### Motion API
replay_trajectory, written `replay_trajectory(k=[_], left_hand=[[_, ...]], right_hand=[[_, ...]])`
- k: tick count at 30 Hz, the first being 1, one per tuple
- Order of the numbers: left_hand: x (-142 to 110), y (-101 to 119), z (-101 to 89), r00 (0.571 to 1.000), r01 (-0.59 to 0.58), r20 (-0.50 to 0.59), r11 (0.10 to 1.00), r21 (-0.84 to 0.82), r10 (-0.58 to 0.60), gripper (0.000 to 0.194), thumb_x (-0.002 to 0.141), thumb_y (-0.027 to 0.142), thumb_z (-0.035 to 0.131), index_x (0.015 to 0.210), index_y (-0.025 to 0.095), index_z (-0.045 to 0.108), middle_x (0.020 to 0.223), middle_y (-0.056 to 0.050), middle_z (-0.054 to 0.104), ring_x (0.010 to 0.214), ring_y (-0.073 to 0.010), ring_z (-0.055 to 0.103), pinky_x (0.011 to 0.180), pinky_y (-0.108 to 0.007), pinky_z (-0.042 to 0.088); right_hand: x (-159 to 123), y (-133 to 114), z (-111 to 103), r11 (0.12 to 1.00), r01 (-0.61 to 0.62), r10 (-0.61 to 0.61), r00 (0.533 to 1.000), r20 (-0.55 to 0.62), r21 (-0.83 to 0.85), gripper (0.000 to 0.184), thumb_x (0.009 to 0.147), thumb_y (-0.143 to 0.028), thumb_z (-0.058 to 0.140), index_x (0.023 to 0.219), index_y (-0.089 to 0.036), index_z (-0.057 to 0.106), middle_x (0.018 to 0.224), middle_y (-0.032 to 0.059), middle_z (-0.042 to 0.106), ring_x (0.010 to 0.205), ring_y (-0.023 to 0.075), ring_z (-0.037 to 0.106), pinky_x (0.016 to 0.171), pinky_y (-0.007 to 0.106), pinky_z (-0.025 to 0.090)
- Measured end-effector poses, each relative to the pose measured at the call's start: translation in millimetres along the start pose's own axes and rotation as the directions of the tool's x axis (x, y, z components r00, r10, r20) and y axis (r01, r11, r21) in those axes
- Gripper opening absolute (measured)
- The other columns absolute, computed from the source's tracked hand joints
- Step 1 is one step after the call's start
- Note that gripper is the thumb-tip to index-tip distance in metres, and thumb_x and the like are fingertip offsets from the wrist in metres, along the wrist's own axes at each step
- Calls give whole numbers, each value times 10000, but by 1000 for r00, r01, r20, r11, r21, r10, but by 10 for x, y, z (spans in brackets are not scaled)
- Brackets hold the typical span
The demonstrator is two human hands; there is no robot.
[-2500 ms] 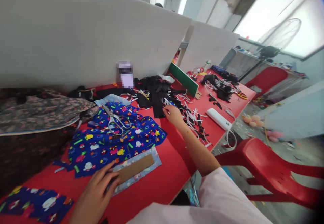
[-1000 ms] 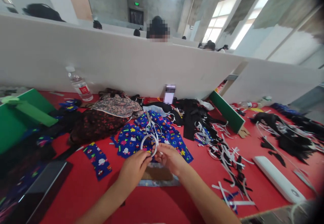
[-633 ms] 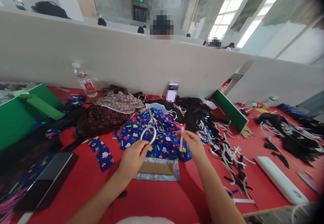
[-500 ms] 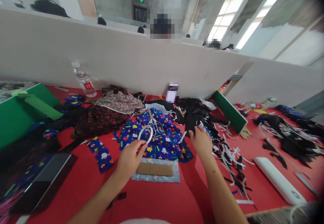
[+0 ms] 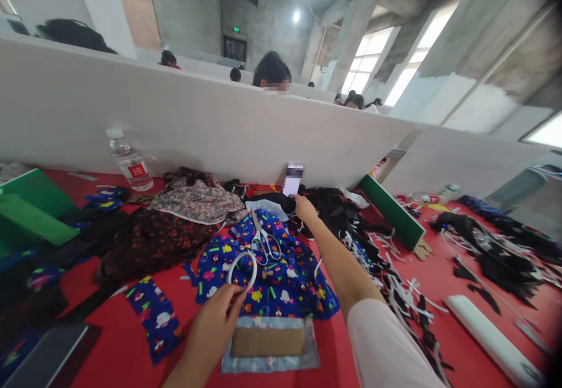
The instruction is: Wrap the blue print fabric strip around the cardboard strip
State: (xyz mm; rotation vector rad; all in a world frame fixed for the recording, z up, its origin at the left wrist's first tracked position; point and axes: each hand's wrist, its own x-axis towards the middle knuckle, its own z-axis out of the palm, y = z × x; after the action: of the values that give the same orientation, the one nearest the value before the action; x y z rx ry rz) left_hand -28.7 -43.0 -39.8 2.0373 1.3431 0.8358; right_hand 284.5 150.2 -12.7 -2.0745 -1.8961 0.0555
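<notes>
My left hand [image 5: 218,313] pinches a white ring [image 5: 254,274], which looks like a roll of narrow tape, between thumb and fingers. The ring is held up over a blue printed cloth [image 5: 285,282]. On that cloth lies a pair of scissors [image 5: 260,237] with pale handles. My right hand [image 5: 306,208] reaches far forward, a finger stretched to the lower edge of a lit phone [image 5: 291,186] that leans against the partition. No object shows in this hand. Nearest me, a brown cardboard strip [image 5: 267,342] rests on a pale blue printed cloth piece [image 5: 272,366].
Dark floral cloth [image 5: 162,233] is heaped at left, near a water bottle [image 5: 134,168]. A blue printed strip [image 5: 154,318] lies nearby. Black and white scraps [image 5: 395,277], a green divider [image 5: 393,212] and a long white device [image 5: 487,338] are at right. People sit beyond the white partition [image 5: 197,124].
My right hand has moved forward and left, from the black scraps to the phone. My left hand still holds the white ring. The view has tilted up slightly.
</notes>
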Motion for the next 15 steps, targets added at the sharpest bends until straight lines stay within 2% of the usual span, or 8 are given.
replay_trajectory(k=[4, 10, 15], left_hand=[[-2, 2, 37, 996, 65, 62, 998, -16, -64, 200, 904, 324, 434, 882, 225, 607, 872, -26, 689, 818, -175, 659, 717, -283, 505], [-1, 16, 94, 986, 103, 138, 994, -26, -98, 203, 906, 314, 423, 873, 235, 607, 884, -17, 686, 843, -180, 648, 738, -291, 487], [4, 10, 94, 983, 108, 151, 994, -16, -104, 208, 906, 323, 420, 888, 234, 607, 893, -22, 686, 846, -184, 649, 744, -293, 486]], right_hand=[[154, 23, 179, 998, 0, 1, 1000, 13, -65, 308, 901, -323, 531, 1171, -176, 541, 1185, 85, 559, 994, 196, 581, 833, 399, 505], [106, 71, 368, 995, 56, -52, 998, 45, -83, 309, 901, -324, 530, 1167, -167, 543, 1180, 85, 562, 992, 197, 582, 834, 406, 504], [184, 105, 394, 993, -78, 74, 996, -44, -93, 321, 899, -326, 533, 1177, -165, 535, 1181, 86, 560, 993, 200, 583, 831, 408, 505]])
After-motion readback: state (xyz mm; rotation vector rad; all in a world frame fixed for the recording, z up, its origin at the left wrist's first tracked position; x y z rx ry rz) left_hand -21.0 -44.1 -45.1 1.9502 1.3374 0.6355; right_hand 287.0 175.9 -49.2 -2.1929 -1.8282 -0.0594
